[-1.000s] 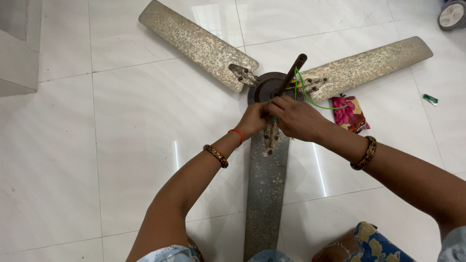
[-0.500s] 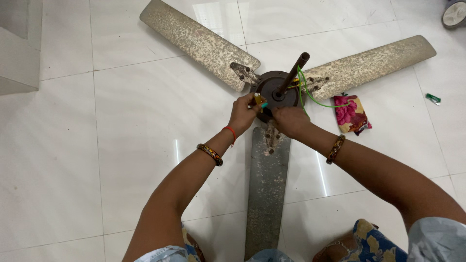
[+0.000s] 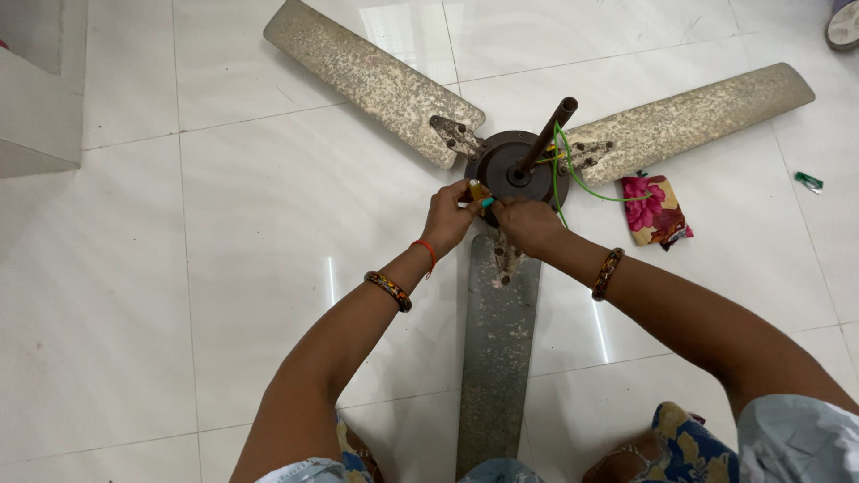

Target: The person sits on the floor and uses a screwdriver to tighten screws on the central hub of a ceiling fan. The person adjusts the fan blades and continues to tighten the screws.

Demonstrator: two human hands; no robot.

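A ceiling fan (image 3: pixel 501 170) is laid flat on the white tiled floor (image 3: pixel 179 268), motor hub upward, so that the hub can be reached from above by the person seated at the end of the nearest blade (image 3: pixel 497 349). Both hands are brought together at the near rim of the dark round hub (image 3: pixel 510 165): the left hand (image 3: pixel 447 219) is closed in a pinch around a small yellowish part with a teal tip (image 3: pixel 481 195), and the right hand (image 3: pixel 528 224) is curled narrowly just beside it, its fingertips meeting the same part, though what exactly is gripped under them cannot be told. The nearest blade runs between the forearms, which is why the wrists are angled inward over its bracket (image 3: pixel 506 259). The brown down rod (image 3: pixel 546 134) is tilted up and to the right out of the hub centre, and green wires (image 3: pixel 573 174) are looped from it across the right side of the hub, close to the right hand, where they could be snagged. Two speckled blades are spread to the upper left (image 3: pixel 367 76) and upper right (image 3: pixel 698 116). A flowered cloth pouch (image 3: pixel 653 210) is lying just below the right blade, a small green scrap (image 3: pixel 808 182) well apart near the right edge, and a white ledge (image 3: pixel 40 107) at the far left
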